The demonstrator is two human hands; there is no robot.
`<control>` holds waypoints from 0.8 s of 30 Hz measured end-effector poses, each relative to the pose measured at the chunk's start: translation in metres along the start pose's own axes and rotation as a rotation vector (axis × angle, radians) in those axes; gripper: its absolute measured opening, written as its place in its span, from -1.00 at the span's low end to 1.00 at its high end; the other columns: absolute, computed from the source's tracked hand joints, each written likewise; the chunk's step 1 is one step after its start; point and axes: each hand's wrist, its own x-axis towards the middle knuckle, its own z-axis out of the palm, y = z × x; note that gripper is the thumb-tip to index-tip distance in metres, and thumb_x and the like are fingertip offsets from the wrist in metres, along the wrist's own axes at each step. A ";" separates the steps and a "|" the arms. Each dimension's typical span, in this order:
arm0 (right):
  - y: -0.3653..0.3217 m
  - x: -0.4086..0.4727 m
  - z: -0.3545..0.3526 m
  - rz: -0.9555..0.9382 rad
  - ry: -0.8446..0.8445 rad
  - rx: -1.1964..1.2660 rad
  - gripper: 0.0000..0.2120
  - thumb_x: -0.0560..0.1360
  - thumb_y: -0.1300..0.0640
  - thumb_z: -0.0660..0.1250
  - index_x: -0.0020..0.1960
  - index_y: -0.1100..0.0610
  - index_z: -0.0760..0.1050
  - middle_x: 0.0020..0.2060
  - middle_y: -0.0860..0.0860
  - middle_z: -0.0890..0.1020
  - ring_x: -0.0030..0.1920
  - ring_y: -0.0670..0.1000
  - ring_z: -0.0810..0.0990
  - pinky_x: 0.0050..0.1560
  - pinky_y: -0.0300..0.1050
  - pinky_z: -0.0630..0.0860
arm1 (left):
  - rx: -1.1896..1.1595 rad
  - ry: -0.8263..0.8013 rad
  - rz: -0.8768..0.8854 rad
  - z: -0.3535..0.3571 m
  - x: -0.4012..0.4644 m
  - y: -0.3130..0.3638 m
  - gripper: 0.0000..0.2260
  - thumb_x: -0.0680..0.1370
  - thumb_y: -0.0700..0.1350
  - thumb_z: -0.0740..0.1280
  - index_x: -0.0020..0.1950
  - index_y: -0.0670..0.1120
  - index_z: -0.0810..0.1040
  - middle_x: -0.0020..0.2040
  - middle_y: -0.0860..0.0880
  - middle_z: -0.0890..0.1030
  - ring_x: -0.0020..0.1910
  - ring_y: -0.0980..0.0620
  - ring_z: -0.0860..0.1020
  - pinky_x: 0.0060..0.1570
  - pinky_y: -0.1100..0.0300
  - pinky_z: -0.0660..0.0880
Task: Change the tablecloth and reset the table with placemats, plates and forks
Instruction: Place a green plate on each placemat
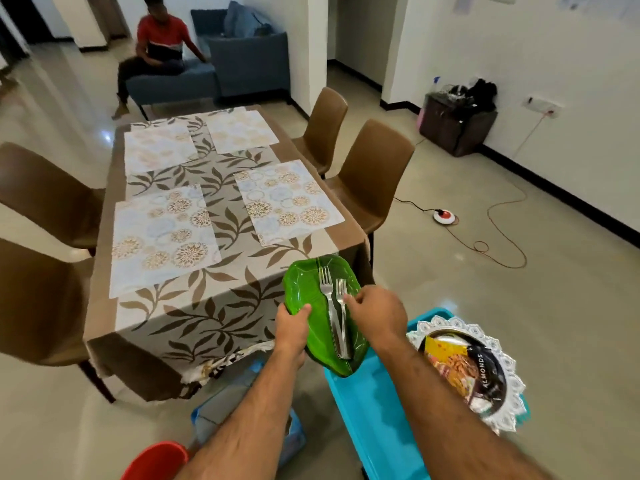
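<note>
A green leaf-shaped plate (308, 289) hovers off the table's near right corner, over a blue bench (377, 410). My left hand (292, 329) grips its left rim, thumb on top. Several forks (334, 306) lie along the plate's middle. My right hand (379, 315) pinches the forks near their necks. The table carries a brown leaf-print tablecloth (207, 306). On it lie several floral placemats; the near left placemat (162, 237) and near right placemat (287, 200) are bare.
Brown chairs stand on the table's left (38, 299) and right (374, 171). A doily tray with an almonds packet (467, 368) sits on the bench. A red bucket (156, 460) and a clear container (228, 410) are on the floor. A person (156, 46) sits on a sofa beyond the table. A cable (491, 237) crosses the floor.
</note>
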 end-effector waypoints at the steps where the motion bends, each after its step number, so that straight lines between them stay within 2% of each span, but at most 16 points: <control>1: -0.006 -0.002 0.004 0.027 -0.063 -0.027 -0.68 0.51 -0.17 0.34 -0.10 0.10 0.61 -0.32 -0.01 0.54 -0.24 0.05 0.53 -0.28 -0.18 0.33 | 0.014 0.001 0.002 -0.001 0.004 -0.001 -0.81 0.60 -0.22 0.30 0.19 -0.10 0.43 -0.05 -0.06 0.60 -0.10 -0.02 0.60 -0.30 0.15 0.52; 6: -0.018 -0.001 0.022 0.155 -0.196 -0.101 -0.77 0.47 0.02 0.43 0.05 0.13 0.60 -0.01 0.07 0.67 0.03 0.12 0.64 -0.09 -0.12 0.52 | 0.083 -0.031 -0.002 -0.003 0.011 -0.016 -0.81 0.58 -0.22 0.31 0.19 -0.13 0.46 -0.02 -0.11 0.62 -0.06 -0.08 0.62 -0.20 0.11 0.56; 8: -0.016 -0.001 0.027 0.231 -0.233 -0.059 -0.79 0.44 0.06 0.46 0.01 0.15 0.62 -0.05 0.06 0.69 -0.01 0.10 0.67 -0.10 -0.13 0.56 | 0.087 -0.063 -0.018 -0.003 0.009 -0.024 -0.81 0.58 -0.21 0.31 0.20 -0.12 0.47 0.01 -0.10 0.62 -0.03 -0.08 0.63 -0.18 0.09 0.58; 10: -0.009 0.000 0.029 0.312 -0.275 0.034 -0.82 0.40 0.08 0.48 -0.07 0.17 0.64 -0.14 0.07 0.71 -0.14 0.09 0.70 -0.15 -0.11 0.65 | 0.105 -0.085 -0.037 -0.001 0.006 -0.030 -0.80 0.58 -0.19 0.31 0.20 -0.11 0.48 0.02 -0.10 0.63 -0.01 -0.07 0.63 -0.13 0.06 0.60; 12: 0.001 0.000 0.027 0.395 -0.292 0.152 -0.87 0.41 0.14 0.46 -0.14 0.21 0.62 -0.24 0.10 0.70 -0.29 0.08 0.69 -0.33 -0.08 0.66 | 0.118 -0.090 -0.055 0.003 0.000 -0.035 -0.82 0.58 -0.19 0.31 0.18 -0.08 0.48 0.01 -0.07 0.63 -0.02 -0.05 0.63 -0.14 0.08 0.59; 14: 0.011 -0.002 0.022 0.450 -0.299 0.216 -0.89 0.44 0.17 0.44 -0.18 0.22 0.59 -0.30 0.10 0.67 -0.37 0.06 0.66 -0.44 -0.14 0.61 | 0.136 -0.099 -0.065 0.007 -0.005 -0.039 -0.81 0.58 -0.18 0.31 0.19 -0.05 0.47 0.01 -0.06 0.62 -0.02 -0.04 0.62 -0.11 0.07 0.59; 16: 0.021 -0.003 0.017 0.469 -0.301 0.249 -0.88 0.46 0.16 0.44 -0.18 0.21 0.59 -0.30 0.10 0.66 -0.38 0.05 0.66 -0.42 -0.13 0.63 | 0.148 -0.108 -0.074 0.012 -0.008 -0.043 -0.79 0.58 -0.18 0.32 0.20 -0.04 0.45 0.04 -0.07 0.61 0.00 -0.05 0.62 -0.07 0.04 0.60; 20: 0.031 -0.006 0.012 0.469 -0.277 0.336 -0.89 0.43 0.18 0.49 -0.16 0.21 0.61 -0.31 0.11 0.66 -0.34 0.07 0.67 -0.30 -0.01 0.68 | 0.151 -0.107 -0.082 0.023 -0.018 -0.050 -0.80 0.58 -0.20 0.32 0.18 -0.05 0.46 0.03 -0.08 0.61 -0.01 -0.06 0.62 -0.12 0.07 0.59; 24: 0.041 -0.009 0.011 0.439 -0.254 0.279 -0.82 0.41 0.10 0.51 -0.13 0.19 0.60 -0.24 0.11 0.68 -0.27 0.10 0.69 -0.25 0.03 0.69 | 0.142 -0.133 -0.085 0.037 -0.027 -0.057 -0.77 0.57 -0.19 0.33 0.23 -0.09 0.47 0.04 -0.11 0.63 0.01 -0.09 0.63 -0.08 0.01 0.63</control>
